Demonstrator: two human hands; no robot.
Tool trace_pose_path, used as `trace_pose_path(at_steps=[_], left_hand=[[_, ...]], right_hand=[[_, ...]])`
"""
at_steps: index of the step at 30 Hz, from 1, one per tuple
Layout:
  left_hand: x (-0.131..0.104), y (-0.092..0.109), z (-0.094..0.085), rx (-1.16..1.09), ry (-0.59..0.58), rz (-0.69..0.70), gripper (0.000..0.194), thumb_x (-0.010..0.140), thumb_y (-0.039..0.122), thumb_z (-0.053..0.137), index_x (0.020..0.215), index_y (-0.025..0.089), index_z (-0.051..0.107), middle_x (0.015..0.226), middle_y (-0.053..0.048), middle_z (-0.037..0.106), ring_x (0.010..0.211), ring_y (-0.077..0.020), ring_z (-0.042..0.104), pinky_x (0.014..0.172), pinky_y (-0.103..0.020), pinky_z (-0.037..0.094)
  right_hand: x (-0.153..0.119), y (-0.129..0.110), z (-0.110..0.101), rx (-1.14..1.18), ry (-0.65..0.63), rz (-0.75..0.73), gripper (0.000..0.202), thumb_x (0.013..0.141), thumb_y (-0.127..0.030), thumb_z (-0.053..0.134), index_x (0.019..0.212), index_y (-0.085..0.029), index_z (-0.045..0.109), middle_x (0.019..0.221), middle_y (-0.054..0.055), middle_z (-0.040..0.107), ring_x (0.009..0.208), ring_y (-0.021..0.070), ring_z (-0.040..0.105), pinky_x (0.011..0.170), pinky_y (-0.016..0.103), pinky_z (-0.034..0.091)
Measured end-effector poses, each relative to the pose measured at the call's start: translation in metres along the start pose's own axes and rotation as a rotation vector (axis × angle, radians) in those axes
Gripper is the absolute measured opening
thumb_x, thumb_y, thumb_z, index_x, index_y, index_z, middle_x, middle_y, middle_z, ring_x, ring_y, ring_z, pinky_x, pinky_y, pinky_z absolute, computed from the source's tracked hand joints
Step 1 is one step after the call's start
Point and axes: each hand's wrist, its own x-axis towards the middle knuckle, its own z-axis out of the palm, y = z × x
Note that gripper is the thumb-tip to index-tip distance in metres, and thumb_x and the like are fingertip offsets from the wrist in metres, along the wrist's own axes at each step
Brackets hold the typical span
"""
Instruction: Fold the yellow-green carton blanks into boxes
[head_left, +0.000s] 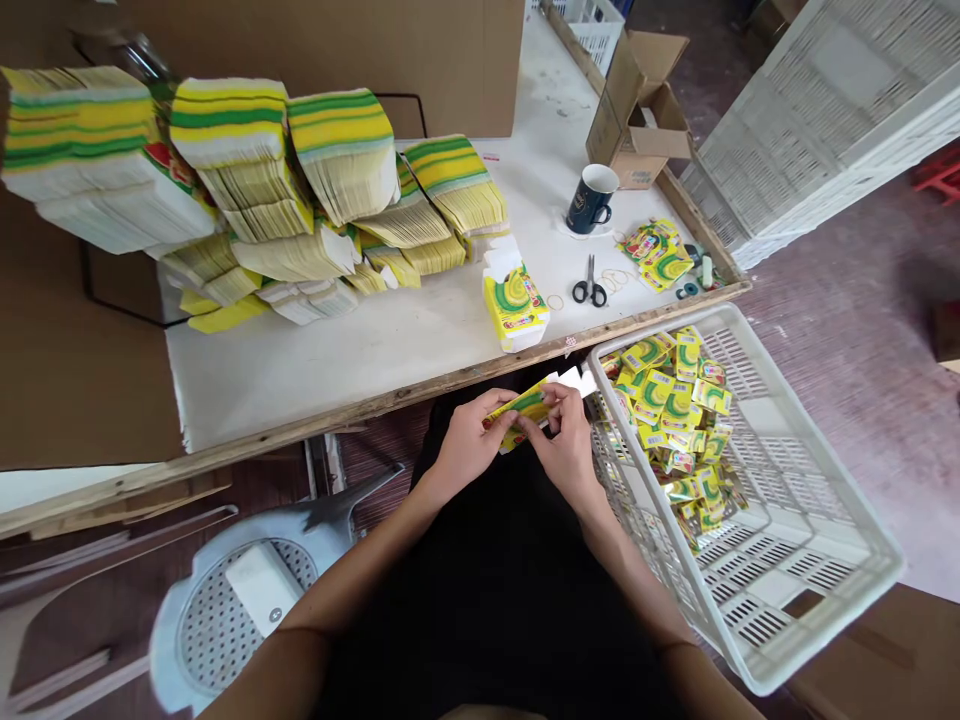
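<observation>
Uneven thumb pressure could crease the yellow-green carton (534, 403), and its white end flaps (573, 381) could bend if they catch on the near corner of the crate (823, 442). The carton is held off the bench (262, 375), just outside its front edge and left of that crate corner. The left hand (466, 437) pinches one end, thumb and fingers nearly closed; the right hand (564, 437), fingers curled, grips nearer the flaps.
</observation>
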Motion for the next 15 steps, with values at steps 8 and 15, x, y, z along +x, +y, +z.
trace_pose_path(at_steps=[8,15], left_hand=[[0.019,-0.026,-0.01,-0.653,-0.445,-0.378,0.065,0.072,0.07,0.077,0.102,0.013,0.071,0.084,-0.008,0.075,0.074,-0.0185,0.071,0.067,-0.027,0.054],[0.022,-0.034,0.007,-0.73,-0.566,-0.505,0.051,0.071,0.061,0.083,0.093,0.015,0.074,0.077,-0.005,0.073,0.064,-0.0163,0.067,0.061,-0.026,0.052]], right_hand=[[-0.002,0.008,-0.007,0.215,-0.038,0.061,0.036,0.079,-0.02,0.074,0.108,-0.026,0.054,0.089,-0.004,0.05,0.061,0.0096,0.04,0.057,0.025,0.041],[-0.006,0.013,-0.008,0.211,-0.101,0.071,0.035,0.079,-0.026,0.076,0.107,-0.026,0.054,0.086,-0.004,0.052,0.058,0.0095,0.039,0.052,0.024,0.039]])
